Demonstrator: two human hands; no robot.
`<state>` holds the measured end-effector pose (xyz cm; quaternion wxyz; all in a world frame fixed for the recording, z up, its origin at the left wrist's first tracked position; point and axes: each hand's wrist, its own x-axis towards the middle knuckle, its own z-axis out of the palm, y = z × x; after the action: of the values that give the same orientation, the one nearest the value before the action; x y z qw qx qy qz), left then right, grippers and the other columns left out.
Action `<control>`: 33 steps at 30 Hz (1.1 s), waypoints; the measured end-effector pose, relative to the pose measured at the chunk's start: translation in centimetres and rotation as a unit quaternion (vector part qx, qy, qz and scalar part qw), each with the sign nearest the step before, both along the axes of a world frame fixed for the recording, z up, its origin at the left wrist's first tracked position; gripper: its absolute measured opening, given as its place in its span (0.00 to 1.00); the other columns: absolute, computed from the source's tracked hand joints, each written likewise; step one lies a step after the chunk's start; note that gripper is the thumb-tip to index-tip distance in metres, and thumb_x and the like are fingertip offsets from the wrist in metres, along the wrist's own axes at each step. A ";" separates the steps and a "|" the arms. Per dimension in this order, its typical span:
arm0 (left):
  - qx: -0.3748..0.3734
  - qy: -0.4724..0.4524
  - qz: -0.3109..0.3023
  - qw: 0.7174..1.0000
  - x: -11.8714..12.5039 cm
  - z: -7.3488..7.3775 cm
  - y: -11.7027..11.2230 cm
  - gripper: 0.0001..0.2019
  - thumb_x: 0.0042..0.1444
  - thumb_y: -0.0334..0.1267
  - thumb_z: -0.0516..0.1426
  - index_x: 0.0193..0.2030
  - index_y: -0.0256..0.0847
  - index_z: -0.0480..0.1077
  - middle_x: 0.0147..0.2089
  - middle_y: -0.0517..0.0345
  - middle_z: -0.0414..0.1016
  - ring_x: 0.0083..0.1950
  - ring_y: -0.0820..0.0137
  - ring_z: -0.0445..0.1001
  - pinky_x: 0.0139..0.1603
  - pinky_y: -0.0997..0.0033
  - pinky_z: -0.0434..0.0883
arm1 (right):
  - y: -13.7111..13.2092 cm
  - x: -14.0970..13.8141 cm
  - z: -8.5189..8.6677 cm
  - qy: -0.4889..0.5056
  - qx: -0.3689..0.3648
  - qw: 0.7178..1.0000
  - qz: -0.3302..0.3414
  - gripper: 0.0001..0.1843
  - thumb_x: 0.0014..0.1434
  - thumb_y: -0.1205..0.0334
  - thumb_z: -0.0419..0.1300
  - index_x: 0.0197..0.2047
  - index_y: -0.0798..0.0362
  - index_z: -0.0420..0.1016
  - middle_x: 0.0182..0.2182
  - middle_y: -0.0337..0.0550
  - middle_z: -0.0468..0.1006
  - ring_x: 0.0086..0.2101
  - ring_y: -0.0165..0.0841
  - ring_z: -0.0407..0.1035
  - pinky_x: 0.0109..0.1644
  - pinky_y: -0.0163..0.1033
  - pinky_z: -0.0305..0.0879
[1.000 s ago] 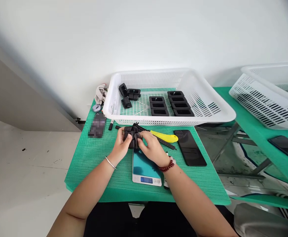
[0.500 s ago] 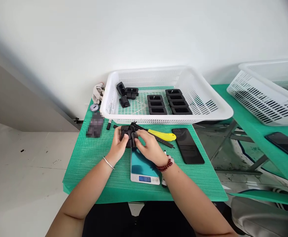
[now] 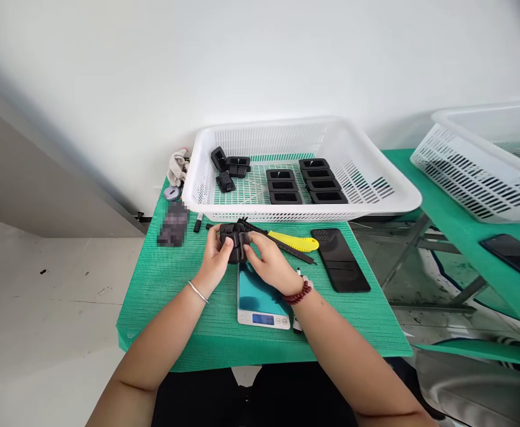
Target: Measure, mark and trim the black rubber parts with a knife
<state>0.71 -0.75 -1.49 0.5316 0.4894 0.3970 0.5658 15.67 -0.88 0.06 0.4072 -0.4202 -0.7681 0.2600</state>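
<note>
Between my two hands is a black molded plastic part [image 3: 234, 242], held just past the far end of a digital scale [image 3: 263, 296]. My left hand [image 3: 218, 255] is closed around its left side, with the thumb on the near face. On the other side, my right hand [image 3: 266, 258] grips the part's right edge between thumb and fingers. The scale has a blue-green plate and a lit display. Behind my right hand lie a yellow-handled utility knife [image 3: 294, 241] and a black caliper [image 3: 302, 255]. A marker [image 3: 297, 323] is beside the scale, partly hidden by my right wrist.
A white plastic basket [image 3: 389, 204] at the back holds several black rectangular parts [image 3: 282, 185]. A black phone [image 3: 341, 261] lies on the right of the green-covered table [image 3: 197, 332]. Another basket [image 3: 473, 172] and phone [image 3: 516, 258] are on the right-hand table.
My hands keep their hold on the black part, which is turned very slightly. The whole view has shifted a little; the things on the table stay in place.
</note>
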 end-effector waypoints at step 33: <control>-0.021 -0.017 -0.041 0.999 0.3 0.2 -0.1 0.26 0.52 0.58 0.58 0.49 0.44 0.58 0.44 0.54 0.69 0.45 0.67 0.71 0.45 0.65 0.70 | 0.1 0.8 0.4 -0.015 -0.003 1.000 0.019 0.04 0.65 0.65 0.47 0.40 0.50 0.61 0.39 0.46 0.71 0.41 0.36 0.66 0.45 0.46 0.66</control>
<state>1.01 -0.87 -1.25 0.5713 0.4844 0.3790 0.5435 16.42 -0.82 0.48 0.3892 -0.4109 -0.7812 0.2633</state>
